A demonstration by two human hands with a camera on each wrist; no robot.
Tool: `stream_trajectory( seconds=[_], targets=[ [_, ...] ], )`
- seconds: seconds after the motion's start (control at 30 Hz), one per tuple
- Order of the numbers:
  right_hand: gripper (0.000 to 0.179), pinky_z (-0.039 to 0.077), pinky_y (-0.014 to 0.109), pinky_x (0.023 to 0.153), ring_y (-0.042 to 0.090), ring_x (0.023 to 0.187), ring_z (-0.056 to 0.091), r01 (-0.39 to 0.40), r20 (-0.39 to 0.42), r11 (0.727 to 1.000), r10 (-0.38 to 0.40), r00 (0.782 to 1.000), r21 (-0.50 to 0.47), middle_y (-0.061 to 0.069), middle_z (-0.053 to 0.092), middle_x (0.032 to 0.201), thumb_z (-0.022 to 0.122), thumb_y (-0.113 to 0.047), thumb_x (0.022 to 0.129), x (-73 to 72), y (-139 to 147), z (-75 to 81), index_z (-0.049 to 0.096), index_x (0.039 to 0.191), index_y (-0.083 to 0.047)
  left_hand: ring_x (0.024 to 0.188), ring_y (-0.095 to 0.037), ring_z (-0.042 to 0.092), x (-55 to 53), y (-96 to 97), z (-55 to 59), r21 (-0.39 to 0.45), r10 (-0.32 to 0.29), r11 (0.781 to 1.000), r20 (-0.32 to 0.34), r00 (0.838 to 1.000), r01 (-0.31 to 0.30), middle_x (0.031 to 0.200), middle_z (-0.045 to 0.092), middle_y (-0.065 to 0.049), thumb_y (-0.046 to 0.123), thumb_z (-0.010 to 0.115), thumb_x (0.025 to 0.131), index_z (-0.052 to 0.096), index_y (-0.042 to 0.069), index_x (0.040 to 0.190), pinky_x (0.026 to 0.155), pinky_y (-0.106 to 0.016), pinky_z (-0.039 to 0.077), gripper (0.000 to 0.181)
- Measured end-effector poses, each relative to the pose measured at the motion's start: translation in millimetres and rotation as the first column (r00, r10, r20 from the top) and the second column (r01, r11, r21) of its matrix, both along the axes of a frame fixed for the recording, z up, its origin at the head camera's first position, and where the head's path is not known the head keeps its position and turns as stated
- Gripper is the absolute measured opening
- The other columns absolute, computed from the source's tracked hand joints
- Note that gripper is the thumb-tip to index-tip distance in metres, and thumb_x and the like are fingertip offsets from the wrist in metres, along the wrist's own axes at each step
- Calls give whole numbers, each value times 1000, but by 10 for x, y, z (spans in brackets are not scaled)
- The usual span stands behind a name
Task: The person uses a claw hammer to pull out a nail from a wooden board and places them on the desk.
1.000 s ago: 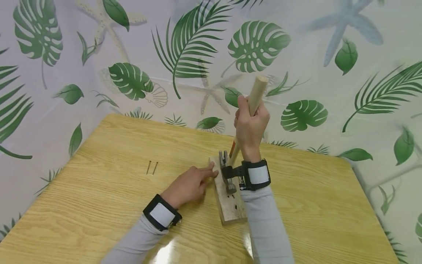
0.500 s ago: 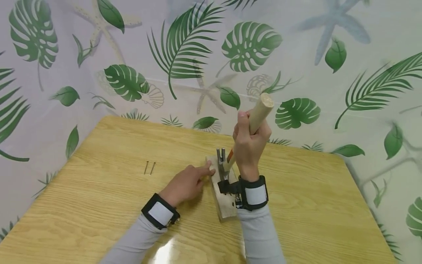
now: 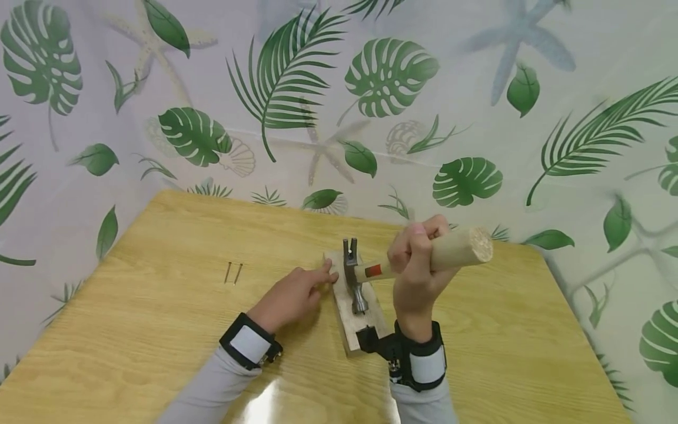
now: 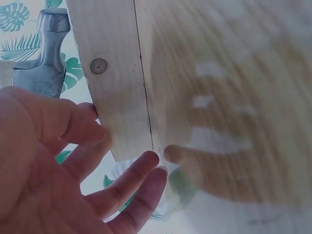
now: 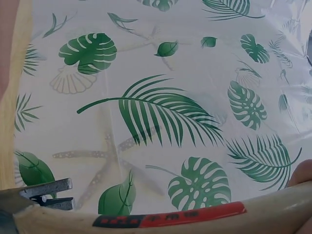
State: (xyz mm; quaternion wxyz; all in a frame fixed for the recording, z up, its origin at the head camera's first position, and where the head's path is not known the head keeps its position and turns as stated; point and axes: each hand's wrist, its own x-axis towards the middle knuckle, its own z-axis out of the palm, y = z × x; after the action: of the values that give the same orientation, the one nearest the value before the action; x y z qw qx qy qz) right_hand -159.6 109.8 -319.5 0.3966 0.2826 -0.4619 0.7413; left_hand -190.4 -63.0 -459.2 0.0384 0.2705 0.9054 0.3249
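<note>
My right hand (image 3: 421,265) grips the thick end of a claw hammer's wooden handle. The claw hammer (image 3: 356,277) has a steel head and a red label; its head overlaps a pale wooden block (image 3: 346,321) in the head view, claw pointing away. Dark spots mark the block just below the striking face. Along the bottom of the right wrist view run the hammer's labelled handle (image 5: 170,219) and its claw. With extended fingers my left hand (image 3: 288,297) touches the block's far left corner. The left wrist view shows the block's side (image 4: 114,87) with a round mark, fingertips at its end.
Two nails (image 3: 233,274) lie side by side on the wood-grain table (image 3: 175,318), left of the block. Behind the table hangs a white sheet (image 3: 296,153) printed with green leaves and starfish. A camera mount (image 3: 368,340) on the right wristband juts over the block.
My right hand has come lower and nearer, and the hammer handle has swung from steeply raised to leaning right. The left hand stays at the block's corner. The view has shifted slightly.
</note>
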Motion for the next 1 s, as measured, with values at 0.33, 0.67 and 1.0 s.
stream_trajectory(
  seconds=[0.33, 0.67, 1.0],
  targets=[
    [27, 15, 20, 32, 7, 35, 20, -20, 61, 996, 25, 998, -81, -2, 26, 46, 46, 7, 89, 115, 220, 131, 32, 67, -4, 124, -21, 60, -15, 83, -10, 120, 55, 991, -19, 998, -52, 137, 65, -2, 6, 58, 100, 66, 14, 135, 101, -39, 51, 37],
    [28, 15, 21, 30, 8, 33, 21, -88, 93, 991, 98, 991, -102, 0, 27, 45, 44, 10, 89, 289, 310, 346, 34, 67, -3, 109, -27, 65, 38, 184, 133, 338, -80, 935, -79, 994, 102, 122, 72, -4, 8, 67, 96, 71, 10, 124, 87, -37, 56, 29],
    [26, 16, 20, 30, 8, 33, 23, -131, 94, 987, 140, 986, -91, 0, 29, 45, 43, 11, 89, 324, 304, 399, 36, 67, -2, 93, -26, 63, 34, 212, 125, 353, -68, 928, -148, 987, 117, 105, 77, 1, 12, 77, 90, 78, 12, 106, 76, -37, 55, 16]
  ],
)
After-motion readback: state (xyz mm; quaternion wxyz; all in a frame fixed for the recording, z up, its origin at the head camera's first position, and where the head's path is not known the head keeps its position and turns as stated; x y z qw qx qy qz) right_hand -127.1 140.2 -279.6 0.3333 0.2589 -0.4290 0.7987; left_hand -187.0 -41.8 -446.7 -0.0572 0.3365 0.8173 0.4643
